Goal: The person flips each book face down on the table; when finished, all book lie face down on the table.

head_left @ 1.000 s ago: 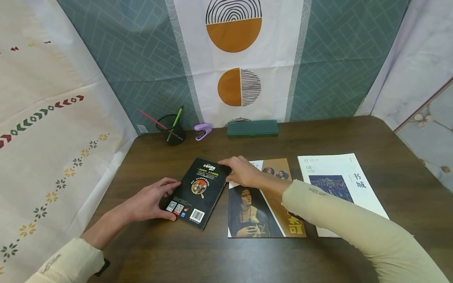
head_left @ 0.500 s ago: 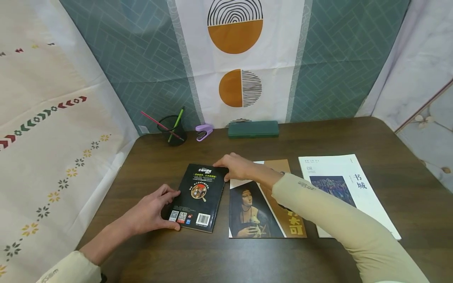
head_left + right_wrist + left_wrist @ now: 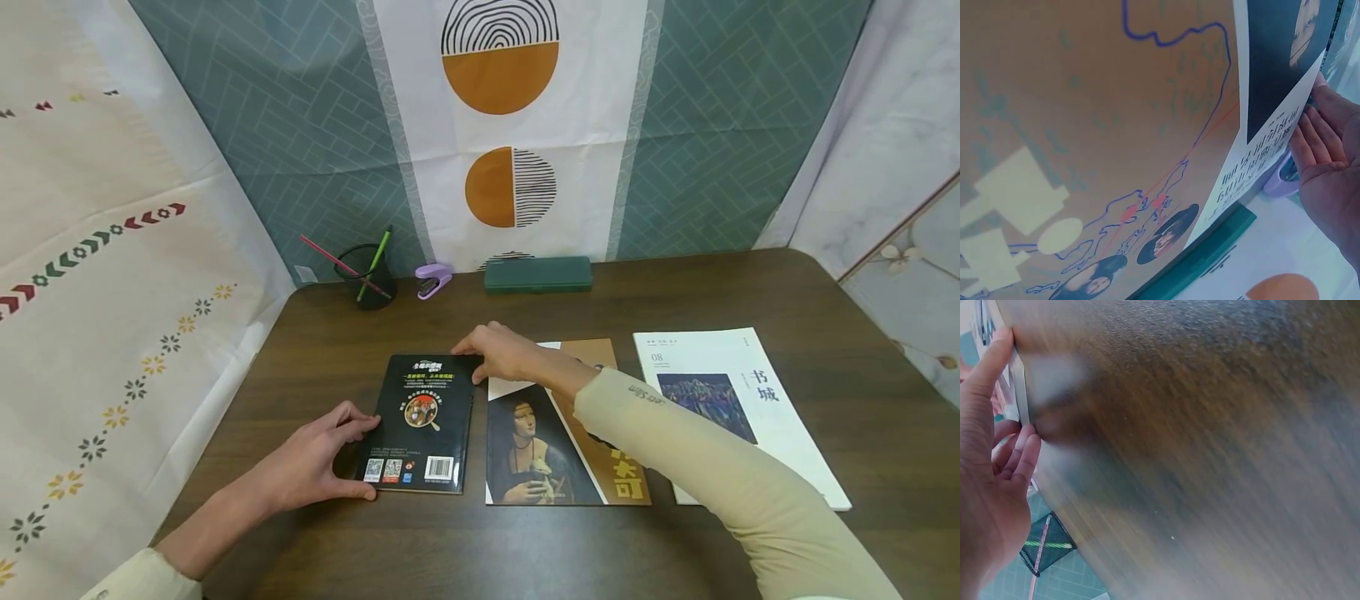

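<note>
In the head view a black book (image 3: 420, 442) lies flat on the wooden table, its barcode side up and its edges nearly square to the front. My left hand (image 3: 318, 458) touches its left side, thumb at the lower left corner, fingers fairly straight. At the upper right corner my right hand (image 3: 510, 354) touches the book's edges with thumb and fingers and reaches over a brown portrait magazine (image 3: 536, 454). The left wrist view has my left hand (image 3: 997, 494) against the book's edge; the right wrist view shows my right hand (image 3: 1332, 150) with extended fingers beyond the magazine.
A white book (image 3: 720, 358) lies at the right, partly under the right sleeve. Along the back edge stand a black pen holder (image 3: 371, 287) with a red and a green pencil, a purple stapler (image 3: 432, 279) and a green case (image 3: 537, 275).
The black book has turned clockwise from a slant to nearly straight, its top edge shifting left and toward me. Both hands have stayed on it; the left has moved slightly toward me.
</note>
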A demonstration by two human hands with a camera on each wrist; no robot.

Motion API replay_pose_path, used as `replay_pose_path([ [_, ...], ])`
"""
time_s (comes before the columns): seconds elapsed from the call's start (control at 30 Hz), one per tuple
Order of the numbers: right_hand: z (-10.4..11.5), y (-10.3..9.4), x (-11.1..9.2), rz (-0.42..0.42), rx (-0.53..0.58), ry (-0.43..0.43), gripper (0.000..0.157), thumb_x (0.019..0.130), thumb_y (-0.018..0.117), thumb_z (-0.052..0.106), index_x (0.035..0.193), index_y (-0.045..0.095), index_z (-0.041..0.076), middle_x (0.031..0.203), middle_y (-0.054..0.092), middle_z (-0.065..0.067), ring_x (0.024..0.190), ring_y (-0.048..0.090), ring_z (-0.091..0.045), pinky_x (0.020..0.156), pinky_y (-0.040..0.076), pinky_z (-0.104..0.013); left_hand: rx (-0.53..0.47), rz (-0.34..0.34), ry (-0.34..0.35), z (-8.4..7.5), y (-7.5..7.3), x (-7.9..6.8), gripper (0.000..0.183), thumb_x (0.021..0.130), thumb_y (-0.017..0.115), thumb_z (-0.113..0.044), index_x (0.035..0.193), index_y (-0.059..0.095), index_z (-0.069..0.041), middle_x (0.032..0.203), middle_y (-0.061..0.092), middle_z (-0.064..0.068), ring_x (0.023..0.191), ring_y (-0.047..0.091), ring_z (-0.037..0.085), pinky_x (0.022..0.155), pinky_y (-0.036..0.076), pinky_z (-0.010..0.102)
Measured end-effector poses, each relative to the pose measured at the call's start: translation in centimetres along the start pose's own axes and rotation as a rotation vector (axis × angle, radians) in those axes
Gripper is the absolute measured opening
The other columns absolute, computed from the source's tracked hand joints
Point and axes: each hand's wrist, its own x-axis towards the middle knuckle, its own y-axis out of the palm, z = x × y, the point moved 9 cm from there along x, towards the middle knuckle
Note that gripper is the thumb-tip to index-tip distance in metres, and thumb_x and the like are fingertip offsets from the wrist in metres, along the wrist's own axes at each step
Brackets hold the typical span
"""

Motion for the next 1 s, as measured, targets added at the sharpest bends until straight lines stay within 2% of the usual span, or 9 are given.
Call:
replay_pose_path([
  [0.6, -0.14, -0.14, 0.17, -0.011, 0.045, 0.029, 0.058, 0.085, 0.088, 0.006, 0.140, 0.069, 0.004, 0.140, 0.068, -0.010, 0.131, 0.065, -0.025, 0.106, 0.053, -0.036, 0.047, 0.010, -0.022, 0.04, -0.24, -0.50, 0.100, 0.072, 0.080, -0.081, 0.141, 0.069, -0.010, 0.119, 0.056, -0.014, 0.101, 0.056, 0.006, 0.080, 0.054, 0.029],
  [1.0, 0.29, 0.19, -0.21, 0.005, 0.009, -0.003, 0.059, 0.090, 0.085, 0.008, 0.145, 0.065, 0.005, 0.144, 0.066, -0.011, 0.132, 0.064, -0.026, 0.107, 0.053, -0.038, 0.066, -0.003, -0.024, 0.35, -0.30, -0.68, 0.096, 0.072, 0.079, -0.082, 0.140, 0.069, -0.016, 0.122, 0.057, -0.016, 0.104, 0.057, 0.004, 0.085, 0.056, 0.032],
])
